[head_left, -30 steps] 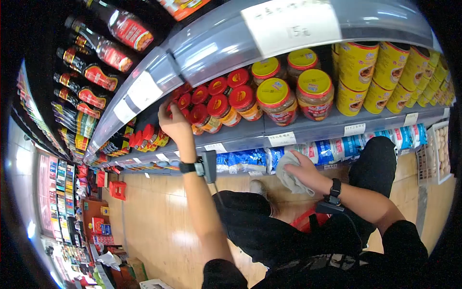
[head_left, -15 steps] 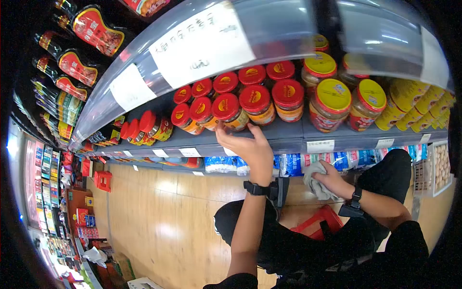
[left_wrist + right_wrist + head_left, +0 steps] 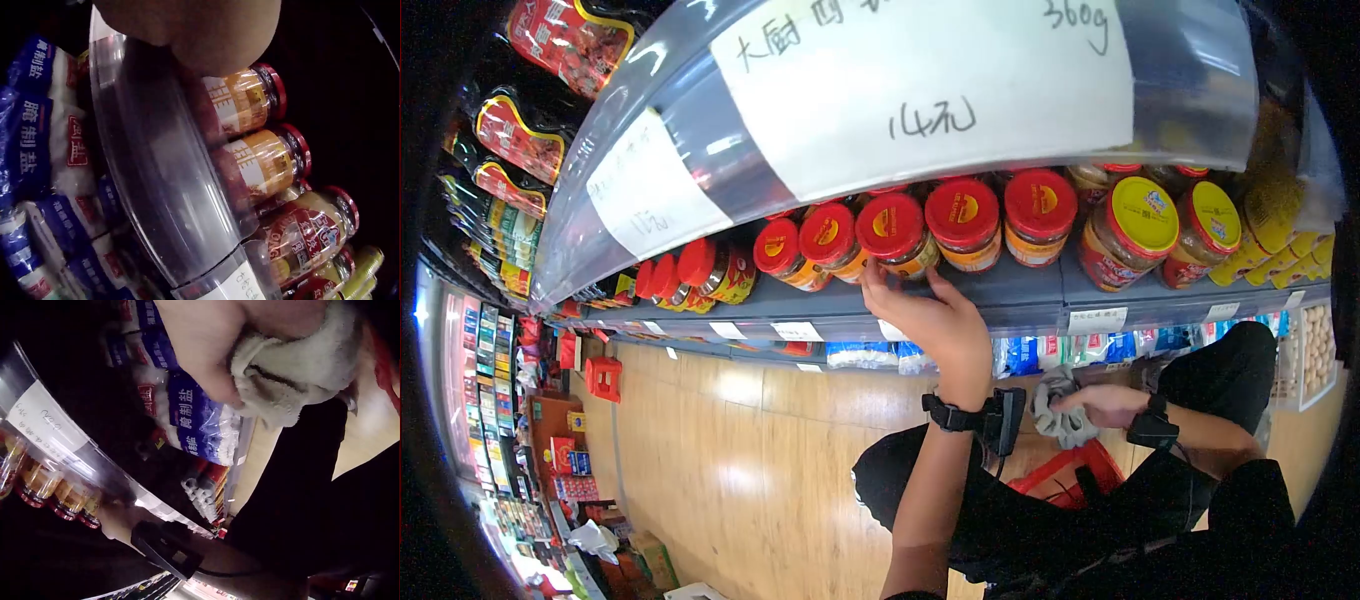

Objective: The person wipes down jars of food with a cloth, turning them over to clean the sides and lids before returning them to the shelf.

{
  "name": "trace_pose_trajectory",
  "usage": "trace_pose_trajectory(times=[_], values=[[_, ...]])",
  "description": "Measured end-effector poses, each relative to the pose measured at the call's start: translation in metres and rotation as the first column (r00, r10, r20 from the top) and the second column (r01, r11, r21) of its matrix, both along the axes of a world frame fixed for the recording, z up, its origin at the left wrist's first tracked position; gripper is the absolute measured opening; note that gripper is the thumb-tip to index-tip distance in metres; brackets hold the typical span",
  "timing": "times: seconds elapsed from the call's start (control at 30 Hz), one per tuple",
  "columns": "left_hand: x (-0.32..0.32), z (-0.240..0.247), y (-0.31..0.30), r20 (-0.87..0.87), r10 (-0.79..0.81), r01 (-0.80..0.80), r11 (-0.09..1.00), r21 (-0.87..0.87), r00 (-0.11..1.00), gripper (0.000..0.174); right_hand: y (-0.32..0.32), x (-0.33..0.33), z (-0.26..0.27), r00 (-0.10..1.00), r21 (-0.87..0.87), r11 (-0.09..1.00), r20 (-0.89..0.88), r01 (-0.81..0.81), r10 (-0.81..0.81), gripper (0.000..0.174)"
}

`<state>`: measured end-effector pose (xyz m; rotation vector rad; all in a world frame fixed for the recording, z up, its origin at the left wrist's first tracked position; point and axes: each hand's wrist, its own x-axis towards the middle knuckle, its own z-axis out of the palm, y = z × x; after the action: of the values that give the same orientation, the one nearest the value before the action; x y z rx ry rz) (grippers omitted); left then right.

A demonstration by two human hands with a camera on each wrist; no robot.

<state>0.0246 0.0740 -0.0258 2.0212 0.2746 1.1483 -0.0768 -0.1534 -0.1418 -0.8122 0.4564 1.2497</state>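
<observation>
My left hand is at the front of the lower shelf, its thumb and fingers on either side of a red-lidded sauce jar. That jar stands upright in the front row, with more red-lidded jars beside it. In the left wrist view only part of the hand shows at the top, and its fingertips are hidden. Low on the right, my right hand grips a crumpled grey cloth; the right wrist view shows the cloth bunched under the fingers.
A clear shelf edge with a large price label overhangs the jars. Yellow-lidded jars stand to the right, tipped red-lidded jars to the left. Blue salt bags fill the shelf below. A red basket is by the legs.
My left hand has come from the jars further left to this front-row jar. The head view has drawn closer to the shelf. The right hand keeps the cloth, now bunched differently.
</observation>
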Motion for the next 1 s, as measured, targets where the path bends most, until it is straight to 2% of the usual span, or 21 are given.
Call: trace_pose_trajectory(times=[0.07, 0.13, 0.2, 0.27, 0.33, 0.43, 0.53, 0.6, 0.73, 0.83, 0.9, 0.97, 1.0], values=[[0.000, 0.001, -0.001, -0.013, 0.011, -0.011, 1.000, 0.000, 1.000, 0.066, -0.004, -0.006, -0.025, 0.992, -0.048, 0.995, 0.085, -0.092, 0.096, 0.027], [-0.001, 0.002, -0.002, -0.024, 0.027, -0.027, 1.000, 0.005, 0.999, 0.066, -0.009, -0.007, -0.031, 0.992, -0.040, 0.997, 0.099, -0.073, 0.077, 0.029], [-0.001, 0.001, -0.002, -0.023, 0.041, -0.040, 0.999, 0.036, 0.999, 0.065, -0.014, -0.008, -0.027, 0.998, 0.050, 0.998, 0.038, 0.049, -0.051, 0.034], [0.000, -0.002, -0.001, -0.019, 0.060, -0.058, 0.996, 0.065, 0.998, 0.065, -0.014, -0.007, -0.013, 0.996, 0.006, 0.997, 0.042, 0.077, -0.078, 0.036], [0.001, -0.003, 0.000, -0.005, 0.037, -0.036, 0.999, 0.023, 0.999, 0.064, -0.014, -0.005, -0.011, 0.994, -0.036, 0.994, 0.049, 0.104, -0.102, 0.038], [-0.002, -0.001, 0.003, -0.030, 0.014, -0.012, 0.997, 0.071, 0.999, 0.065, -0.015, -0.007, -0.016, 0.992, 0.015, 0.994, 0.051, 0.111, -0.112, 0.040], [-0.001, -0.001, 0.003, 0.007, 0.044, -0.045, 0.994, 0.100, 0.999, 0.060, -0.011, -0.010, -0.015, 0.975, 0.107, 0.971, 0.027, 0.215, -0.219, 0.040], [-0.002, 0.001, 0.002, -0.006, 0.037, -0.036, 0.995, 0.098, 0.999, 0.060, -0.008, -0.010, -0.012, 0.978, 0.031, 0.978, 0.008, 0.208, -0.208, 0.042], [-0.003, 0.004, 0.002, -0.012, 0.021, -0.020, 0.995, 0.099, 1.000, 0.062, -0.003, -0.011, 0.009, 0.970, -0.004, 0.971, 0.055, 0.238, -0.237, 0.043], [-0.003, 0.003, 0.002, -0.020, 0.020, -0.018, 0.997, 0.078, 1.000, 0.062, -0.003, -0.008, 0.019, 0.968, 0.057, 0.969, 0.055, 0.241, -0.244, 0.044], [-0.004, 0.005, 0.000, -0.001, 0.023, -0.023, 0.996, 0.081, 1.000, 0.062, -0.001, -0.006, 0.028, 0.947, 0.163, 0.942, 0.085, 0.295, -0.311, 0.046], [-0.004, 0.008, 0.000, 0.019, 0.029, -0.031, 0.996, 0.086, 0.999, 0.062, -0.001, -0.005, 0.022, 0.941, 0.176, 0.936, 0.090, 0.306, -0.325, 0.046], [-0.004, 0.010, 0.001, 0.089, -0.002, 0.002, 1.000, -0.001, 0.996, 0.062, -0.001, -0.005, 0.023, 0.936, 0.187, 0.929, 0.091, 0.319, -0.340, 0.047]])
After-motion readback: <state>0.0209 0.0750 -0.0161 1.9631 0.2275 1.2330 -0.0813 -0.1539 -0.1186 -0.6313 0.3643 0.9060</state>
